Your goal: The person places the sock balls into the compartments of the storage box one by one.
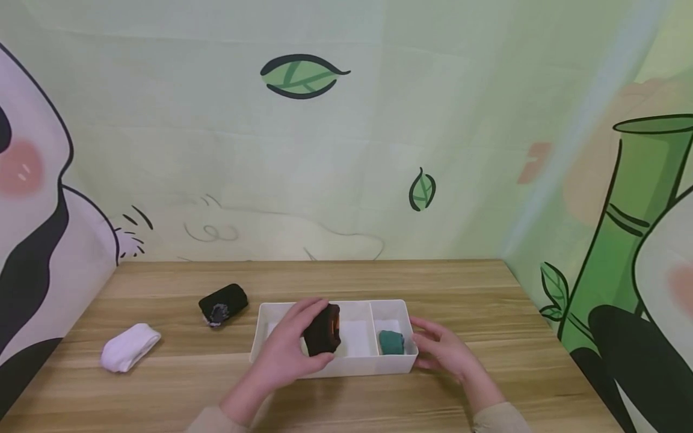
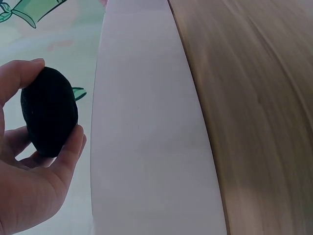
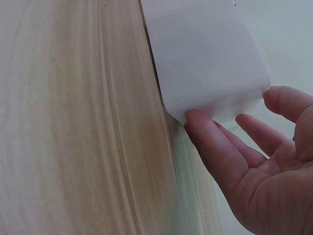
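My left hand (image 1: pixel 289 346) grips a rolled black sock (image 1: pixel 322 329) with orange showing at its side, thumb on one side and fingers on the other. In the left wrist view this black roll (image 2: pixel 50 112) is held above the box wall. Beneath it on the table is a white divided box (image 1: pixel 331 367). A small teal rolled sock (image 1: pixel 391 343) lies in the box's right compartment. At the box's right end, my right hand (image 1: pixel 445 350) rests its extended fingertips on the wall; the right wrist view shows those fingers (image 3: pixel 215 142) at the box corner.
On the wooden table (image 1: pixel 178 397), left of the box, lie a black rolled sock (image 1: pixel 224 304) with a grey patch and a white rolled sock (image 1: pixel 130 347). A printed cloth backdrop (image 1: pixel 216 150) hangs behind the table.
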Tool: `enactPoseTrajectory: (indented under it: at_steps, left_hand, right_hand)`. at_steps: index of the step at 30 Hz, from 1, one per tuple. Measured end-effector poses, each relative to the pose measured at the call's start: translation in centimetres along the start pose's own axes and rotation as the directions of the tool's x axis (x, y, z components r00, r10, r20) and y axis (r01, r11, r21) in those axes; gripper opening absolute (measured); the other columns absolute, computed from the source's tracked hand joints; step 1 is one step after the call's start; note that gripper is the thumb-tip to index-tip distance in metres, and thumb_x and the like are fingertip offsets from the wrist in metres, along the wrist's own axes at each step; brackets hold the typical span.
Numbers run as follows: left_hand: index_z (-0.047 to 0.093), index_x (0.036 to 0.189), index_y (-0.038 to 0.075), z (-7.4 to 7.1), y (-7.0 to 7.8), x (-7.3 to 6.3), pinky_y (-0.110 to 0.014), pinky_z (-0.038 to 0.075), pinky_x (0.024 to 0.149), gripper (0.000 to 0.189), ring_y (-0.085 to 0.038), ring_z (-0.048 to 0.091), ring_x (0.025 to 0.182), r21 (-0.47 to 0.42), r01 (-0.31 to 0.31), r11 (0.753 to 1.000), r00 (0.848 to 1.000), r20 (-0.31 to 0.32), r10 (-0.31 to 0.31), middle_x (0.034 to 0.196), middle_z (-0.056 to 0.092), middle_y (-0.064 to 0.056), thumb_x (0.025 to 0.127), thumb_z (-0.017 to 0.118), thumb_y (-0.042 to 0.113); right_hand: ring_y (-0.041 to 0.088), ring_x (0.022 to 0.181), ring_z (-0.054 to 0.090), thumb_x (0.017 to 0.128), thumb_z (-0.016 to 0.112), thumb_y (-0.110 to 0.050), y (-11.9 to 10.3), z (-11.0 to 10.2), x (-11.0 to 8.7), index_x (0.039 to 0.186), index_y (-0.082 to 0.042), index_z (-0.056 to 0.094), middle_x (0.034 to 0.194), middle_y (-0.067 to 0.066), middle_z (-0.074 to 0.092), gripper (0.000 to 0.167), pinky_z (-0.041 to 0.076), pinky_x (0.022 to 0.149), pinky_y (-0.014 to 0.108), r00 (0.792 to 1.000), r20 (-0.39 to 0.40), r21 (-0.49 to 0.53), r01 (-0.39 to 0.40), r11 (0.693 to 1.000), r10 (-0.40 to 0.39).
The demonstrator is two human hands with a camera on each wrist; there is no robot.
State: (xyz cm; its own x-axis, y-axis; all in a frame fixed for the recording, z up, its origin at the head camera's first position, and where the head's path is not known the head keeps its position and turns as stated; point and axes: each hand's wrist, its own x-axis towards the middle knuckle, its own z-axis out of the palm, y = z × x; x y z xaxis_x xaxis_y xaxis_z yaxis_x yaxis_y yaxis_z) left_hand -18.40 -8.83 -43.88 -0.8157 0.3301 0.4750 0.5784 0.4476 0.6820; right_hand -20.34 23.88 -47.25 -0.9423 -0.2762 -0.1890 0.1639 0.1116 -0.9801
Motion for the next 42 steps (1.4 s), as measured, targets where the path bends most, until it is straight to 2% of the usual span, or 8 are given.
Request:
enactPoseTrajectory:
  at_steps: [6, 13, 23, 27, 35, 42]
  left_hand:
    - [0.054, 0.139, 0.002, 0.9, 0.5, 0.6, -0.040, 0.049, 0.097, 0.084, -0.027, 0.052, 0.123, -0.039, 0.015, 0.999, 1.000, 0.008, -0.015, 0.142, 0.049, -0.012, 0.064, 0.090, 0.008]
    - [0.054, 0.140, 0.004, 2.1, 0.8, 1.2, -0.042, 0.047, 0.099, 0.083, -0.026, 0.051, 0.125, -0.044, 0.015, 0.999, 1.000, 0.018, -0.014, 0.142, 0.050, -0.011, 0.065, 0.090, 0.010]
    - [0.055, 0.138, 0.003, 3.5, 1.2, 2.2, -0.045, 0.049, 0.096, 0.081, -0.028, 0.054, 0.123, 0.006, 0.001, 1.000, 1.000, 0.030, -0.002, 0.141, 0.051, -0.012, 0.066, 0.090, 0.013]
    - [0.055, 0.138, 0.002, 4.0, 1.1, 2.5, -0.048, 0.050, 0.094, 0.081, -0.031, 0.055, 0.120, 0.034, 0.015, 0.999, 0.999, 0.030, -0.016, 0.139, 0.052, -0.015, 0.065, 0.090, 0.012]
    - [0.054, 0.139, 0.003, 4.6, 0.8, 3.0, -0.048, 0.051, 0.092, 0.080, -0.033, 0.056, 0.119, 0.078, 0.060, 0.995, 0.996, 0.059, -0.065, 0.140, 0.050, -0.015, 0.067, 0.089, 0.013]
    - [0.054, 0.140, 0.004, 4.9, 0.5, 3.2, -0.048, 0.050, 0.093, 0.081, -0.033, 0.055, 0.120, 0.126, 0.065, 0.990, 0.994, 0.076, -0.075, 0.142, 0.050, -0.014, 0.068, 0.089, 0.017]
  right_hand:
    - [0.031, 0.112, 0.059, 0.101, 0.055, -0.009, 0.0, 0.0, 0.0, 0.149, 0.010, 0.030, 0.139, 0.034, 0.045, 0.057, 0.056, 0.083, 0.048, 1.000, 0.001, -0.001, -0.003, 1.000, 0.003]
    - [0.029, 0.110, 0.060, 0.101, 0.056, -0.009, 0.0, 0.0, 0.1, 0.149, 0.011, 0.029, 0.138, 0.034, 0.047, 0.058, 0.056, 0.083, 0.047, 1.000, 0.007, 0.011, 0.005, 1.000, -0.005]
    - [0.032, 0.113, 0.059, 0.101, 0.056, -0.010, 0.1, 0.0, 0.1, 0.149, 0.010, 0.030, 0.136, 0.034, 0.048, 0.058, 0.056, 0.084, 0.048, 1.000, -0.001, 0.003, 0.002, 1.000, -0.002]
    - [0.032, 0.113, 0.059, 0.101, 0.056, -0.010, 0.1, 0.0, 0.0, 0.149, 0.010, 0.029, 0.136, 0.034, 0.048, 0.058, 0.056, 0.084, 0.048, 1.000, 0.001, 0.003, 0.001, 1.000, -0.001]
    - [0.031, 0.112, 0.060, 0.101, 0.056, -0.009, 0.1, 0.1, 0.0, 0.148, 0.011, 0.031, 0.135, 0.033, 0.049, 0.057, 0.056, 0.083, 0.048, 1.000, -0.009, 0.001, 0.003, 1.000, -0.003]
    - [0.031, 0.112, 0.060, 0.100, 0.057, -0.010, -0.1, 0.1, 0.0, 0.148, 0.010, 0.032, 0.135, 0.033, 0.049, 0.058, 0.056, 0.083, 0.047, 1.000, -0.018, -0.003, -0.001, 1.000, 0.001]
